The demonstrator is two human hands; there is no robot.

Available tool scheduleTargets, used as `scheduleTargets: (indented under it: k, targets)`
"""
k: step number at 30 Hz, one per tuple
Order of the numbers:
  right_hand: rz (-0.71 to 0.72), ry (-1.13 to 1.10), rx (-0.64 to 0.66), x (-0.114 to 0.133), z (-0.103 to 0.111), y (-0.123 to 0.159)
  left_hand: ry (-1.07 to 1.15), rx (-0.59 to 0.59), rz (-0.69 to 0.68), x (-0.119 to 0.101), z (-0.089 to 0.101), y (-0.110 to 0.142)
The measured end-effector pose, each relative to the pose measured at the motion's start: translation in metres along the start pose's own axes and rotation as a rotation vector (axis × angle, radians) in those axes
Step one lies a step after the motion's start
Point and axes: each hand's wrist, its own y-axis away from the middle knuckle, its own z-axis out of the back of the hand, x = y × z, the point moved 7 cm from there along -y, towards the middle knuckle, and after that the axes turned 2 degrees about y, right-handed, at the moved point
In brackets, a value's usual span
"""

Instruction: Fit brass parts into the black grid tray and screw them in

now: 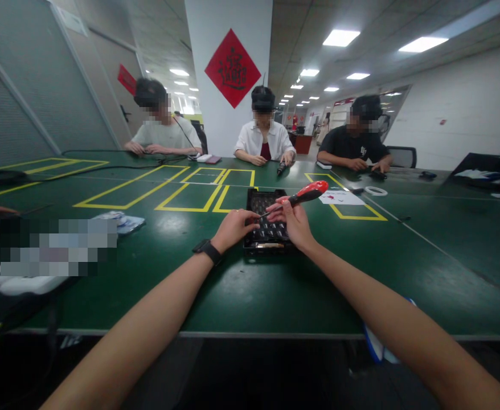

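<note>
Pillar: red diamond sign [233, 68]
Table [181, 310], right: white tape ring [376, 191]
Far side: three seated people

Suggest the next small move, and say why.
Probably ease the left hand off the tip of the screwdriver while the right hand steadies it above the case: the left fingertips hide that end, so I can't tell whether a bit is seated.
</note>
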Motion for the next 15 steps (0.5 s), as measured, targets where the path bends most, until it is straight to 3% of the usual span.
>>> scheduleTargets:
  k: [4, 8, 11, 15]
  targets:
    - [-0.014, 0.043, -0.221, 0.001, 0.019, 0.001, 0.112, -0.018, 0.018, -0.002, 0.004, 0.001]
    - [0.026, 0.168, -0.449, 0.007, 0.038, 0.006, 0.333, -0.021, 0.049, -0.019, 0.004, 0.004]
    - [0.029, 0.254, -0.485, 0.008, 0.041, 0.007, 0.416, 0.079, 0.003, -0.042, -0.004, 0.007]
    - [0.002, 0.284, -0.436, 0.006, 0.035, 0.007, 0.373, 0.149, -0.067, -0.061, -0.008, 0.011]
